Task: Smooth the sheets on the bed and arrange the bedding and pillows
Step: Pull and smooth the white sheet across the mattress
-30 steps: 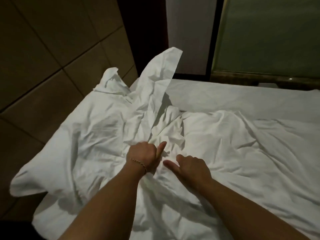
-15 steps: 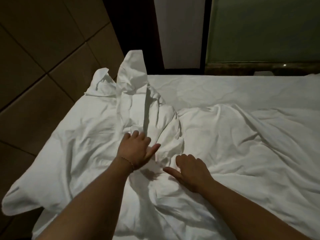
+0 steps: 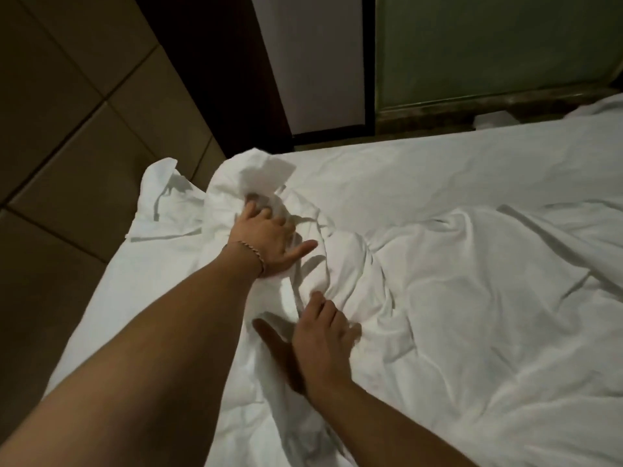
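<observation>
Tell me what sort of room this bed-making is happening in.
Most likely a bedroom, perhaps a hotel room. A wide bed with rumpled white bedding fills the view, brown tiled flooring runs alongside, and a frosted greenish glass panel stands behind it.

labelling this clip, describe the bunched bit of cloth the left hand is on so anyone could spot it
On the white bed, look to its far left corner by the tiled floor. The left hand presses a crumpled white cloth peak there, the only fabric standing above the flatter sheet.

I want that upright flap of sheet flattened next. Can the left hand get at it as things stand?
Probably yes: the left hand already lies against the flap's base, nothing between them.
</observation>
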A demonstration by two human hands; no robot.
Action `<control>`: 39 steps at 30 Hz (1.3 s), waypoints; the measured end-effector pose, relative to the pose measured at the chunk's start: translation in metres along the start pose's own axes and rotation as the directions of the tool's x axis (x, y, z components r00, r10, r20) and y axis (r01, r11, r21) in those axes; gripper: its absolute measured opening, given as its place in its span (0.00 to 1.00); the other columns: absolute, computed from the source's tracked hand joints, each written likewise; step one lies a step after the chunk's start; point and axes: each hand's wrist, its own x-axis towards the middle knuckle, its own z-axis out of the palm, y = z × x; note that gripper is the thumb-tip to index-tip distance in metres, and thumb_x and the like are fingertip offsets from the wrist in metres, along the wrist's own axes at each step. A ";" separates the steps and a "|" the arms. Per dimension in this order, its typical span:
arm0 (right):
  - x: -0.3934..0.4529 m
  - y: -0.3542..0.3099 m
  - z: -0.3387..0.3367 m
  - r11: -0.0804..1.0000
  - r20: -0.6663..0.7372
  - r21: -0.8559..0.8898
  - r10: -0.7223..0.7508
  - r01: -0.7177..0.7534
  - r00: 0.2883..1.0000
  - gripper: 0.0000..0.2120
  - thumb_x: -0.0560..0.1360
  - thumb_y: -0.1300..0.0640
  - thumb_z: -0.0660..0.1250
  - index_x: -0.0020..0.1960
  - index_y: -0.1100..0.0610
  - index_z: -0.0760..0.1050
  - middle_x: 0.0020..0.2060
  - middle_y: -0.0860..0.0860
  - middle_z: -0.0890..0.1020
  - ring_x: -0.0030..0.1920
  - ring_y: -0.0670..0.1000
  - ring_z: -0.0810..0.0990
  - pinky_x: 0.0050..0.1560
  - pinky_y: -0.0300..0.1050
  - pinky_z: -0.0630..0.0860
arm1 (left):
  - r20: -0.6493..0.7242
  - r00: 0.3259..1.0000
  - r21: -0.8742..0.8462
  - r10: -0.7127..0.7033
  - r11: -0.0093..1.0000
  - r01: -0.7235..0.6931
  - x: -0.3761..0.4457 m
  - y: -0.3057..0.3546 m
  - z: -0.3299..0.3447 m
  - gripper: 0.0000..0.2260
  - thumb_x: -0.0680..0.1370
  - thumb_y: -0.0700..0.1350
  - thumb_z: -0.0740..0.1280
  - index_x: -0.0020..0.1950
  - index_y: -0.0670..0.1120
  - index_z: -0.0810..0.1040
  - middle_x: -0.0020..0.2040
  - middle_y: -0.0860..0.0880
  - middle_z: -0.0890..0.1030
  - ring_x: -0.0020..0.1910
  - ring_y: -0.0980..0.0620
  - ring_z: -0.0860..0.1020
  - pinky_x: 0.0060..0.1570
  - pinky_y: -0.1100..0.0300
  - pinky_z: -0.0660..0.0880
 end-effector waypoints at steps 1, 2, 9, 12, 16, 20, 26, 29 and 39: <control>0.000 -0.009 0.011 1.000 0.002 -0.023 0.021 -0.021 1.000 0.55 0.67 0.17 0.46 0.65 0.64 0.74 0.47 0.59 0.78 0.46 0.60 0.78 0.57 0.66 0.71 | 0.012 1.000 -0.020 0.000 1.000 0.000 -0.001 -0.006 0.013 0.45 0.72 0.75 0.32 0.69 0.54 0.75 0.65 0.50 0.79 0.67 0.45 0.71 0.71 0.45 0.55; -0.001 -0.015 0.019 0.999 0.000 -0.042 0.035 -0.035 0.999 0.55 0.67 0.17 0.46 0.66 0.64 0.73 0.48 0.60 0.78 0.48 0.61 0.77 0.60 0.68 0.69 | 0.020 1.000 -0.038 -0.001 0.999 0.002 -0.003 -0.012 0.024 0.44 0.72 0.75 0.32 0.67 0.55 0.76 0.63 0.51 0.80 0.64 0.45 0.73 0.67 0.46 0.59; -0.002 -0.027 0.062 0.997 -0.119 -0.027 -0.070 0.067 0.990 0.41 0.71 0.21 0.50 0.57 0.58 0.72 0.47 0.56 0.75 0.46 0.57 0.74 0.50 0.55 0.73 | 0.054 0.995 -0.232 -0.081 0.968 0.092 -0.038 -0.046 0.081 0.29 0.77 0.72 0.41 0.52 0.53 0.73 0.54 0.50 0.82 0.57 0.44 0.77 0.59 0.48 0.67; -0.002 -0.028 0.082 0.990 -0.070 -0.045 -0.139 0.136 0.988 0.35 0.73 0.23 0.48 0.50 0.55 0.72 0.42 0.53 0.77 0.41 0.54 0.77 0.42 0.51 0.75 | 0.137 0.986 -0.289 -0.096 0.948 0.133 -0.053 -0.048 0.101 0.35 0.74 0.74 0.37 0.51 0.52 0.73 0.48 0.49 0.83 0.52 0.44 0.81 0.57 0.50 0.70; -0.006 -0.022 0.083 0.963 0.081 -0.062 -0.259 0.264 0.963 0.32 0.75 0.26 0.48 0.54 0.53 0.71 0.43 0.52 0.82 0.43 0.54 0.83 0.42 0.47 0.76 | 0.195 0.973 -0.269 -0.124 0.947 0.174 -0.077 -0.047 0.119 0.44 0.70 0.76 0.35 0.52 0.50 0.82 0.52 0.44 0.83 0.54 0.43 0.80 0.60 0.51 0.72; -0.016 -0.018 0.063 0.922 0.176 -0.125 -0.343 0.366 0.923 0.28 0.79 0.31 0.47 0.60 0.53 0.69 0.51 0.52 0.82 0.52 0.56 0.82 0.50 0.50 0.74 | 0.206 0.972 -0.189 -0.114 0.970 0.153 -0.105 -0.051 0.112 0.54 0.64 0.75 0.23 0.61 0.53 0.80 0.52 0.45 0.82 0.53 0.43 0.79 0.53 0.52 0.73; -0.050 -0.016 0.003 0.839 0.158 -0.133 -0.507 0.527 0.847 0.27 0.80 0.33 0.49 0.59 0.55 0.68 0.50 0.56 0.82 0.51 0.59 0.81 0.47 0.50 0.72 | 0.094 0.959 -0.181 -0.269 0.942 0.282 -0.178 -0.046 0.036 0.34 0.80 0.68 0.40 0.41 0.49 0.79 0.46 0.45 0.81 0.47 0.45 0.80 0.41 0.55 0.68; -0.080 -0.015 -0.034 0.769 0.208 -0.157 -0.587 0.620 0.782 0.27 0.79 0.33 0.50 0.59 0.56 0.68 0.51 0.56 0.81 0.51 0.60 0.81 0.44 0.50 0.69 | 0.083 0.941 -0.200 -0.329 0.919 0.339 -0.228 -0.036 -0.002 0.32 0.81 0.67 0.42 0.43 0.49 0.78 0.47 0.45 0.81 0.47 0.44 0.80 0.41 0.55 0.68; -0.175 -0.008 -0.041 0.474 0.366 -0.166 -0.785 0.865 0.500 0.32 0.76 0.29 0.46 0.59 0.56 0.69 0.52 0.57 0.81 0.50 0.61 0.80 0.41 0.49 0.63 | 0.245 0.828 -0.162 -0.504 0.821 0.547 -0.398 0.014 0.001 0.35 0.78 0.68 0.38 0.43 0.50 0.80 0.46 0.47 0.82 0.47 0.46 0.80 0.40 0.55 0.67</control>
